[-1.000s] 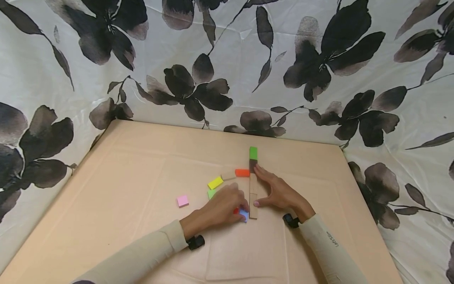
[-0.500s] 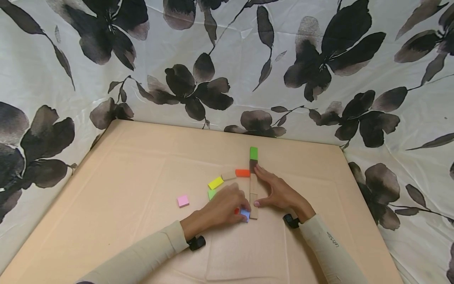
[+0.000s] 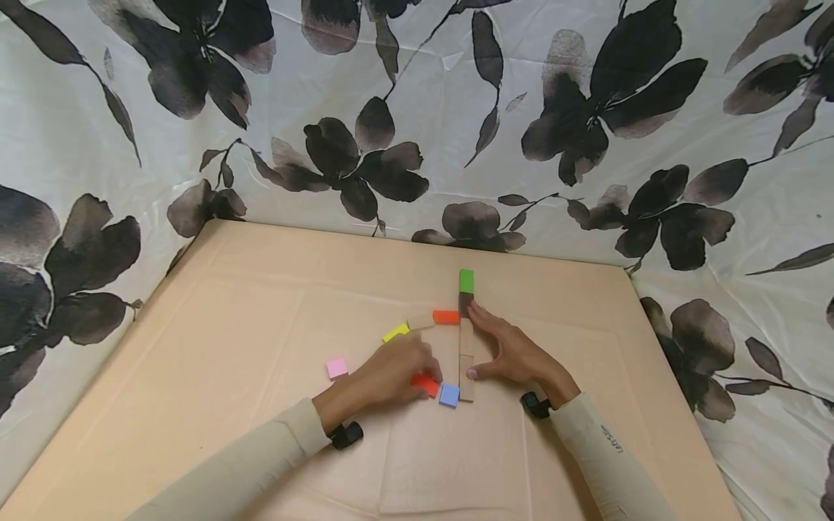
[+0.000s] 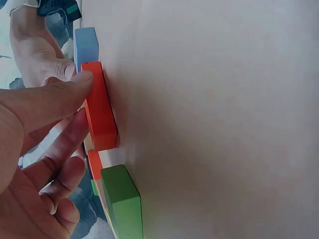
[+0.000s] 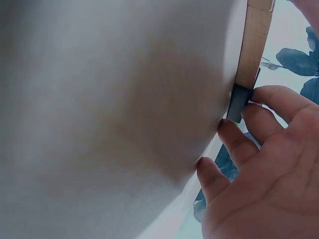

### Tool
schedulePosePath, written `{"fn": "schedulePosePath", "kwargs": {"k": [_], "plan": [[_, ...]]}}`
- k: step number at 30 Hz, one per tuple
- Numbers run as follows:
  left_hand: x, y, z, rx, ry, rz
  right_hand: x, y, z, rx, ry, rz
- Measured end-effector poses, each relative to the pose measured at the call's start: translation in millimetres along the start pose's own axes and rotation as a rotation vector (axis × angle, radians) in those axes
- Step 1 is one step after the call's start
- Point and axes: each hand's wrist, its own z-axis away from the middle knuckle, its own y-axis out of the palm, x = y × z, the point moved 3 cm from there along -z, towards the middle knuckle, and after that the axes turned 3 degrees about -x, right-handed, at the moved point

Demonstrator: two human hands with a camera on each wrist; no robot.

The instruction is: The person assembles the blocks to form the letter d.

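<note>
My left hand (image 3: 391,365) pinches a red block (image 3: 425,385) between thumb and finger; in the left wrist view the thumb lies on one end of that red block (image 4: 101,109). Beside its right end lies a blue block (image 3: 449,395), close to the foot of a straight column. That column has plain wooden blocks (image 3: 465,376), a dark brown block (image 3: 465,304) and a bright green block (image 3: 466,281) at the top. My right hand (image 3: 521,354) spreads along the column's right side, fingertips touching the dark block (image 5: 239,102), thumb by the lowest wooden block.
An orange-red block (image 3: 446,317), a plain wooden block (image 3: 420,320) and a yellow block (image 3: 395,333) curve left from the column. A green block (image 4: 122,199) shows in the left wrist view, hidden by my hand from above. A pink block (image 3: 337,368) lies apart, left.
My left hand has let go of the blue block and moved left to the red block. Blue and red are now more fully visible. My right hand has stayed put.
</note>
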Motion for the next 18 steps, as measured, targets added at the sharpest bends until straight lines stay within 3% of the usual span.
{"fn": "schedulePosePath", "kwargs": {"k": [18], "plan": [[-5.3,8.1,-12.7,0.017,0.032,-0.015,1.2,-0.2,0.2,-0.003,-0.002,-0.007]]}}
